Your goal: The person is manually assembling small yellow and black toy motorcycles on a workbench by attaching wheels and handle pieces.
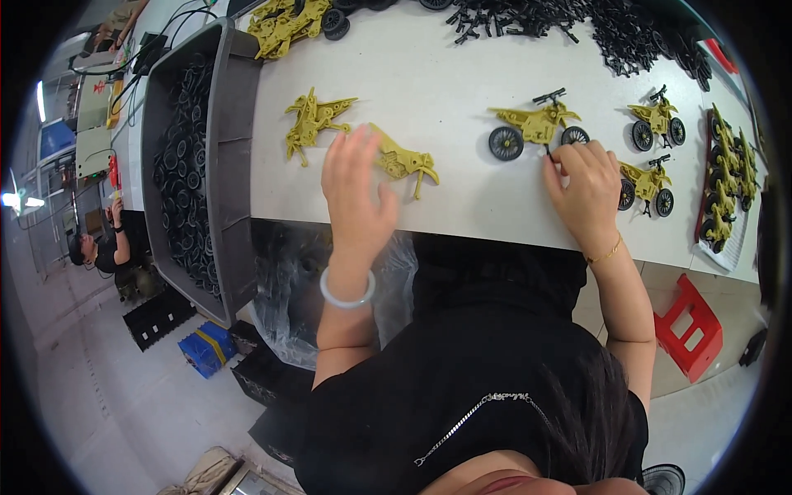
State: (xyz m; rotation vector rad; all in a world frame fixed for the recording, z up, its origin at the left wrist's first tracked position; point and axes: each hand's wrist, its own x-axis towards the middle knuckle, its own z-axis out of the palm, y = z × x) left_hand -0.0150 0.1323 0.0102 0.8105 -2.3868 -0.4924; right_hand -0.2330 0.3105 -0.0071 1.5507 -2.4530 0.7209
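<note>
My left hand hovers with fingers spread over the white table, right by a bare yellow toy motorcycle frame. A second bare frame lies further left. My right hand has its fingers curled at the kickstand of an assembled yellow toy motorcycle with black wheels; whether it pinches a small part I cannot tell. Two more finished motorcycles stand to the right.
A grey bin of black tyres sits at the table's left end. Loose black parts and yellow frames pile at the far edge. A tray of finished bikes is at right. A red stool and another person are on the floor.
</note>
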